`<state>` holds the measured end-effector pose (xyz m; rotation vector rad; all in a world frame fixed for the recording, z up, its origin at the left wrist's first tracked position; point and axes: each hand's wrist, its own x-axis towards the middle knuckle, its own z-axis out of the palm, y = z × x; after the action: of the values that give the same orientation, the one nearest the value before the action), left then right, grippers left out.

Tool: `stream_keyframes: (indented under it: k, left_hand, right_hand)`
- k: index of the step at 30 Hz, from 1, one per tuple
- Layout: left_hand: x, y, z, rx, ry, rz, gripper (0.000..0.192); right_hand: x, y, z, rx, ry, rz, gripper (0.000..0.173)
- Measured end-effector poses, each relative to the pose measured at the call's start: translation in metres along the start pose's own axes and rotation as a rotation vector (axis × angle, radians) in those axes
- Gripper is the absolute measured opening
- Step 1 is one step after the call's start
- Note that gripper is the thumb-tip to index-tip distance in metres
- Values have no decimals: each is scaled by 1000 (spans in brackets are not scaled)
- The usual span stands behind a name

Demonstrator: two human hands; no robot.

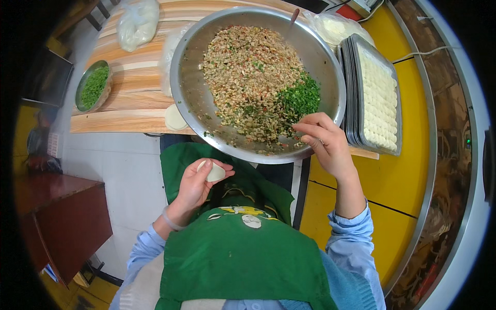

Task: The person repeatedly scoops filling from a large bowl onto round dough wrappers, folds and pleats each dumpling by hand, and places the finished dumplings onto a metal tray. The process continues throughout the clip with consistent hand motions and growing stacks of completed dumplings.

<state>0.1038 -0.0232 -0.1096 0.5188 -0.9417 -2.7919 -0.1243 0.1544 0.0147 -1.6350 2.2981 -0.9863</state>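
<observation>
On the fingers of my left hand (197,182) rests a round white dough wrapper (215,171), with the thumb pressed on its edge. It is held over my green apron, just off the table's front edge. My right hand (325,143) reaches over the near right rim of a large steel bowl (182,66). Its thumb and fingers pinch what looks like a thin utensil (293,124), mostly hidden by the fingers and the filling. Chopped filling (252,62) fills much of the bowl, with a mound of chopped greens (301,95) on its right side.
More wrappers (175,117) lie beside the bowl on the wooden table (128,89). Farther left stands a small bowl of chopped greens (94,87). Stacked trays (350,97) at right carry rows of white dough pieces (378,104). A tied plastic bag (137,25) sits at the back.
</observation>
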Motion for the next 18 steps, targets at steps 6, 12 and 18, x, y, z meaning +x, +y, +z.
stream_keyframes:
  k: [6,12,18]
  left_hand:
    - [4,15,33,266,-225,16,27]
    - [10,7,47,120,-321,28,28]
    - [8,9,52,-199,-338,13,33]
  right_hand:
    - [-12,5,4,28,25,141,16]
    - [-10,2,21,30,-73,0,18]
    - [-42,-45,-23,-139,-89,-93,22]
